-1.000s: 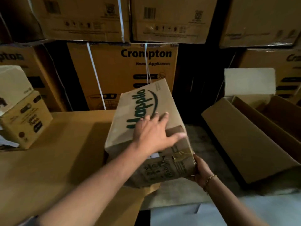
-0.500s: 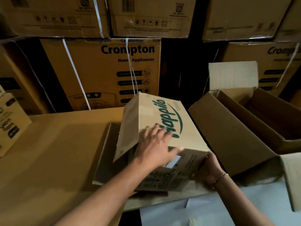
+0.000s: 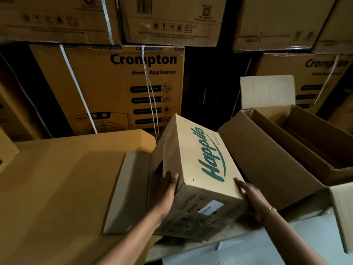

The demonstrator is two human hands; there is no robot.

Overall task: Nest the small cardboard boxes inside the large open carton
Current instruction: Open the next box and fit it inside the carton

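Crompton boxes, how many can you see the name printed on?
3 with a readable name: the large Crompton box centre-left, one at right behind the open carton, one upper right. Others may be hidden.

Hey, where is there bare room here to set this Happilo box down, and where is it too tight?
Free: the wide cardboard top left of the Happilo box, and the hollow of the large open carton on the right. Tight: between the box's right side and the carton's near wall, where the right hand sits. The left hand presses the box's left side, beside a loose flap.
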